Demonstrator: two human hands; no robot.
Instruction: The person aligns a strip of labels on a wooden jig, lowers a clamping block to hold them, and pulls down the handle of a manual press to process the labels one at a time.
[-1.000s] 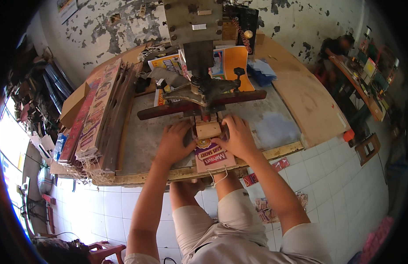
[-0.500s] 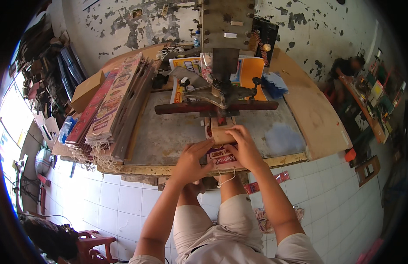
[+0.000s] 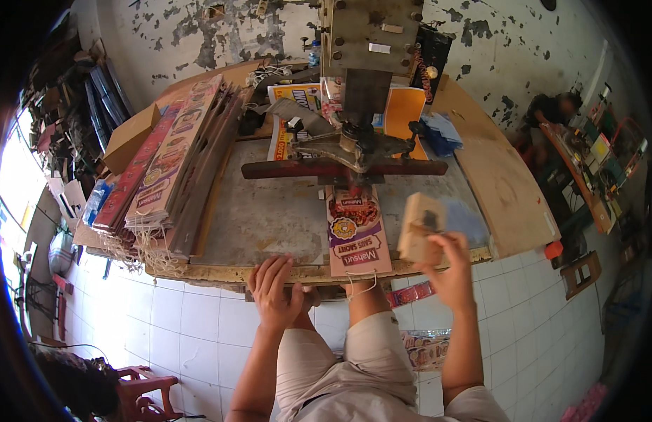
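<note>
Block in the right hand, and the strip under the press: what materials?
Block: looks like bare wood, tan and matte, with a dark patch on one face. Strip: likely printed card or paperboard, flat, coloured print, string loop at the near end.

Bare tabletop (image 3: 269, 218) between card stack (image 3: 172, 165) and printed strip (image 3: 357, 232) — press (image 3: 354, 141) blocks behind.

Daylit (glare at left), fisheye-bent edges, sharp centre

Counting it up: two hands, left (image 3: 275, 294) and right (image 3: 452, 271), one wooden block (image 3: 419, 228), one printed flat bag (image 3: 357, 232) on the bench (image 3: 269, 211), one press (image 3: 361, 91), one big stack of flat bags (image 3: 171, 169).
</note>
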